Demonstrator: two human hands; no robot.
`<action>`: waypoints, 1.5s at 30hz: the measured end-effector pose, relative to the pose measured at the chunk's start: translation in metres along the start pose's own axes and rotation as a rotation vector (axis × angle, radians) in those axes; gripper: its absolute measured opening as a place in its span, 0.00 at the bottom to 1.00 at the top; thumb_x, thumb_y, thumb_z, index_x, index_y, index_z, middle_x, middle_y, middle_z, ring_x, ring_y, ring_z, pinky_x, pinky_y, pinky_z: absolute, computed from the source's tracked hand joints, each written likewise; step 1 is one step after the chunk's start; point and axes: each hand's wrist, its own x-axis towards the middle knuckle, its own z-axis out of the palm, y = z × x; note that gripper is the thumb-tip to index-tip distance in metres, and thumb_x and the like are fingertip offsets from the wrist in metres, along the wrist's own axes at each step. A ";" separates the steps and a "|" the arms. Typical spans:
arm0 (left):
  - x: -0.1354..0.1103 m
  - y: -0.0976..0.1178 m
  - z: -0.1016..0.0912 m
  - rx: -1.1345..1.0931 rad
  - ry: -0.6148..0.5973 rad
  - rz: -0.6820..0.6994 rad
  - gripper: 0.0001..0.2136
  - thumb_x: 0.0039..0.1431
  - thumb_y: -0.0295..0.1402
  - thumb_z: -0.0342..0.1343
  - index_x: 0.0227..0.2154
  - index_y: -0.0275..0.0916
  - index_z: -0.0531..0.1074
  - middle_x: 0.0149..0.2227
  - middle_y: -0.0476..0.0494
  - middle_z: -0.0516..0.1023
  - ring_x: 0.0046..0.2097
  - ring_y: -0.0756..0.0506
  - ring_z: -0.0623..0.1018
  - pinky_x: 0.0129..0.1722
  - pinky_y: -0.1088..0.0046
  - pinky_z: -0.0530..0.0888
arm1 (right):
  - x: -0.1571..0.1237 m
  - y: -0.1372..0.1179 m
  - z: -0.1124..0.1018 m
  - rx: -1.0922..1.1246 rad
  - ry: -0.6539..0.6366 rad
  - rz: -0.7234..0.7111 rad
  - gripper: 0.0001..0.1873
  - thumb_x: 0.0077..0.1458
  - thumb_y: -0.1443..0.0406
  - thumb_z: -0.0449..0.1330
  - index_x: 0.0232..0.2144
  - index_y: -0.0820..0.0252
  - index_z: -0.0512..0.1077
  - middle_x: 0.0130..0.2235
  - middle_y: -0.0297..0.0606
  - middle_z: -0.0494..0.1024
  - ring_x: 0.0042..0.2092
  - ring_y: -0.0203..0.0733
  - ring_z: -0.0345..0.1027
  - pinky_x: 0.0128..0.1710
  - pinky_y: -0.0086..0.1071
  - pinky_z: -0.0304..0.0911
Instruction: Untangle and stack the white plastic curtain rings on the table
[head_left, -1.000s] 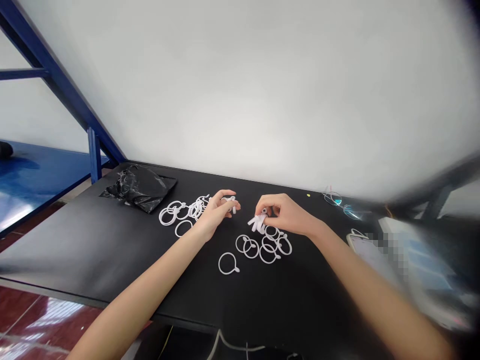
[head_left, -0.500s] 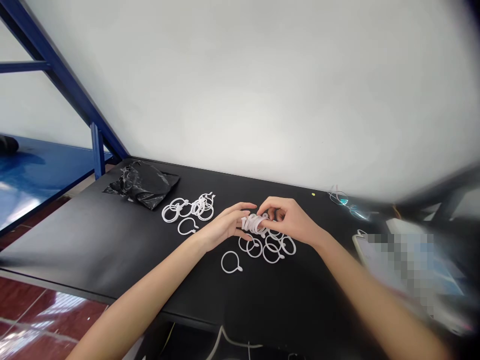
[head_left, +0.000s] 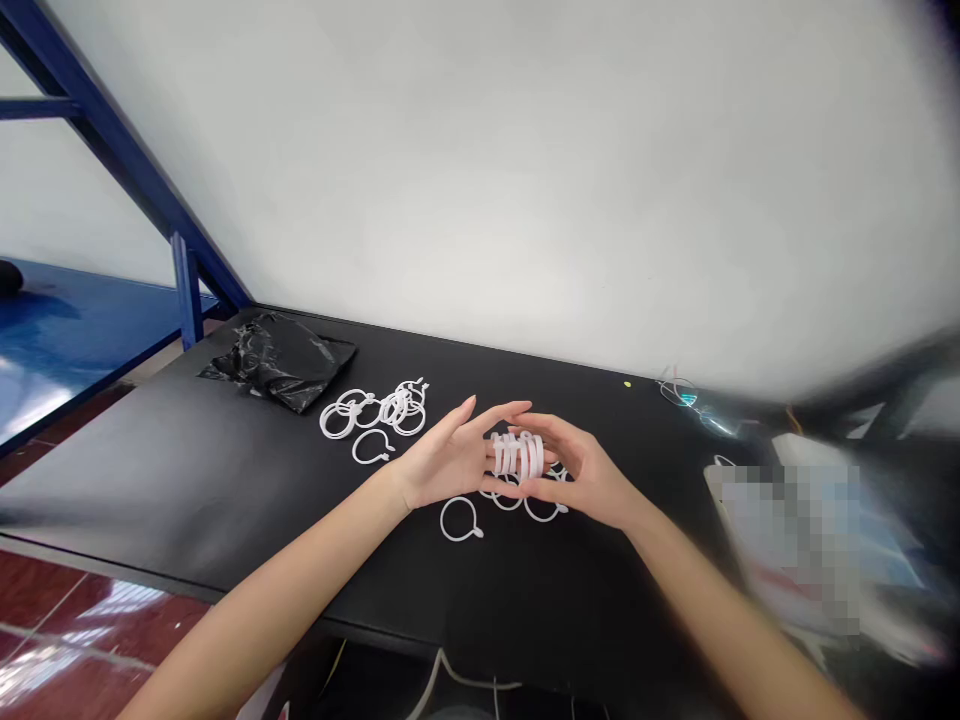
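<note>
A row of white curtain rings (head_left: 517, 456) sits around the middle fingers of my left hand (head_left: 448, 462). Its palm is turned up, the thumb and fingers stretched out. From the other side my right hand (head_left: 589, 468) cups the same row, with fingers above and thumb below. Under my hands lie more white rings (head_left: 543, 517), partly hidden. One loose ring (head_left: 458, 540) with a small knob is nearer the front. Left of my hands is a pile of rings (head_left: 405, 409), and a single ring with a gap (head_left: 357, 456) is just in front of it.
A crumpled black plastic bag (head_left: 289, 362) rests at the back left of the black table (head_left: 247, 480). Eyeglasses (head_left: 686, 400) and a blurred, pale phone-like object (head_left: 739, 520) are on the right. A blue metal frame (head_left: 135, 165) rises at the left, against a white wall.
The rings have spread into an even row along my left fingers. My right hand has loosened from a pinch into a wider cup around them, and my left hand has opened out.
</note>
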 end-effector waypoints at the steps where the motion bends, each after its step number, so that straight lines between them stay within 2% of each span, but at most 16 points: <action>1: 0.000 -0.001 0.001 0.001 -0.025 -0.001 0.34 0.62 0.58 0.43 0.66 0.46 0.52 0.57 0.31 0.70 0.58 0.33 0.70 0.56 0.47 0.63 | -0.002 0.000 0.005 -0.017 -0.003 0.013 0.31 0.47 0.63 0.70 0.54 0.52 0.68 0.56 0.42 0.72 0.49 0.48 0.72 0.47 0.41 0.71; 6: -0.003 -0.003 0.001 -0.011 -0.106 -0.009 0.36 0.61 0.60 0.41 0.66 0.46 0.51 0.60 0.31 0.66 0.60 0.31 0.67 0.56 0.43 0.61 | -0.003 -0.004 0.014 -0.061 -0.051 0.073 0.22 0.50 0.60 0.68 0.48 0.55 0.72 0.43 0.38 0.78 0.38 0.43 0.74 0.37 0.35 0.70; 9: -0.003 -0.002 0.002 -0.017 -0.129 -0.006 0.37 0.60 0.61 0.40 0.66 0.43 0.53 0.62 0.29 0.64 0.62 0.29 0.64 0.57 0.43 0.59 | -0.003 -0.003 0.009 -0.081 -0.088 0.109 0.25 0.47 0.58 0.70 0.48 0.55 0.72 0.38 0.36 0.78 0.36 0.42 0.73 0.35 0.34 0.69; 13: -0.003 -0.001 0.003 -0.015 -0.111 -0.005 0.37 0.60 0.61 0.39 0.67 0.47 0.48 0.63 0.30 0.62 0.62 0.28 0.64 0.55 0.41 0.62 | -0.004 0.001 0.003 -0.036 -0.086 0.056 0.35 0.46 0.56 0.70 0.57 0.51 0.66 0.49 0.41 0.75 0.41 0.45 0.72 0.38 0.36 0.69; 18: -0.003 -0.002 0.003 0.001 -0.075 -0.031 0.37 0.60 0.63 0.38 0.68 0.55 0.40 0.63 0.33 0.62 0.60 0.30 0.67 0.54 0.41 0.63 | -0.008 -0.009 0.005 -0.133 -0.093 -0.035 0.29 0.45 0.56 0.71 0.52 0.45 0.73 0.65 0.40 0.59 0.58 0.56 0.62 0.46 0.43 0.69; 20: -0.003 -0.002 0.004 -0.007 -0.065 -0.036 0.37 0.59 0.64 0.36 0.68 0.56 0.39 0.62 0.33 0.63 0.60 0.31 0.68 0.53 0.40 0.63 | -0.010 -0.014 0.005 -0.190 -0.117 -0.063 0.22 0.44 0.55 0.72 0.44 0.46 0.78 0.66 0.38 0.58 0.62 0.60 0.56 0.53 0.50 0.64; 23: -0.002 -0.002 0.004 -0.009 -0.063 -0.037 0.38 0.58 0.64 0.35 0.68 0.56 0.38 0.62 0.33 0.64 0.60 0.30 0.67 0.52 0.40 0.64 | -0.012 -0.014 0.002 -0.147 -0.105 -0.090 0.14 0.45 0.53 0.70 0.34 0.50 0.81 0.65 0.39 0.60 0.60 0.61 0.60 0.54 0.53 0.62; 26: -0.003 -0.001 0.004 0.002 -0.096 -0.047 0.38 0.59 0.64 0.35 0.68 0.55 0.39 0.61 0.32 0.65 0.61 0.30 0.66 0.52 0.40 0.65 | -0.011 -0.009 0.000 -0.055 -0.023 -0.107 0.18 0.49 0.52 0.68 0.42 0.47 0.78 0.64 0.41 0.61 0.60 0.60 0.61 0.51 0.51 0.66; 28: -0.003 -0.001 0.003 0.019 -0.117 -0.053 0.37 0.59 0.64 0.35 0.68 0.55 0.41 0.62 0.33 0.63 0.63 0.30 0.64 0.52 0.41 0.66 | -0.012 -0.006 0.000 -0.081 -0.028 -0.108 0.23 0.49 0.52 0.67 0.48 0.45 0.76 0.65 0.41 0.60 0.64 0.61 0.55 0.55 0.53 0.62; 32: -0.004 0.000 0.001 0.030 -0.143 -0.059 0.38 0.59 0.64 0.34 0.67 0.51 0.47 0.67 0.34 0.55 0.66 0.28 0.57 0.50 0.44 0.69 | -0.013 -0.005 0.004 -0.245 -0.125 -0.083 0.20 0.48 0.52 0.68 0.45 0.43 0.78 0.70 0.33 0.48 0.69 0.62 0.39 0.64 0.58 0.45; 34: -0.004 0.000 0.000 -0.003 -0.125 -0.037 0.39 0.59 0.64 0.33 0.66 0.45 0.52 0.67 0.31 0.55 0.65 0.27 0.59 0.51 0.45 0.69 | -0.014 -0.005 0.004 -0.276 -0.115 -0.088 0.17 0.50 0.53 0.68 0.43 0.43 0.79 0.71 0.30 0.44 0.70 0.62 0.36 0.65 0.58 0.44; 37: -0.002 0.000 -0.002 -0.074 -0.062 0.039 0.40 0.60 0.63 0.33 0.63 0.37 0.60 0.64 0.27 0.61 0.63 0.27 0.62 0.52 0.46 0.68 | -0.014 -0.002 0.002 -0.218 -0.028 -0.125 0.12 0.52 0.54 0.66 0.39 0.47 0.81 0.70 0.33 0.48 0.68 0.60 0.46 0.64 0.56 0.49; 39: 0.000 0.000 -0.001 -0.104 -0.002 0.104 0.39 0.62 0.61 0.32 0.59 0.33 0.65 0.61 0.26 0.65 0.63 0.28 0.62 0.53 0.48 0.68 | -0.013 0.002 0.001 -0.083 0.131 -0.148 0.09 0.55 0.55 0.64 0.34 0.52 0.79 0.65 0.38 0.61 0.63 0.56 0.59 0.60 0.53 0.56; 42: 0.002 -0.003 0.001 -0.039 0.080 0.192 0.37 0.64 0.58 0.31 0.52 0.31 0.73 0.57 0.26 0.69 0.63 0.30 0.61 0.52 0.51 0.70 | -0.009 0.007 0.001 0.160 0.373 -0.048 0.12 0.58 0.54 0.61 0.33 0.55 0.73 0.50 0.44 0.76 0.49 0.49 0.72 0.45 0.43 0.70; 43: 0.002 -0.004 0.003 0.018 0.091 0.216 0.36 0.65 0.57 0.32 0.50 0.31 0.75 0.56 0.27 0.70 0.62 0.30 0.62 0.51 0.51 0.71 | -0.009 0.007 0.001 0.219 0.381 0.019 0.13 0.57 0.53 0.62 0.36 0.55 0.72 0.47 0.44 0.77 0.45 0.47 0.73 0.40 0.40 0.71; 45: 0.003 -0.008 0.007 0.159 0.079 0.262 0.33 0.65 0.55 0.37 0.47 0.32 0.77 0.55 0.28 0.71 0.60 0.30 0.66 0.49 0.52 0.73 | -0.008 0.006 0.004 0.309 0.254 0.133 0.21 0.53 0.53 0.65 0.45 0.55 0.69 0.46 0.44 0.77 0.44 0.46 0.74 0.38 0.38 0.71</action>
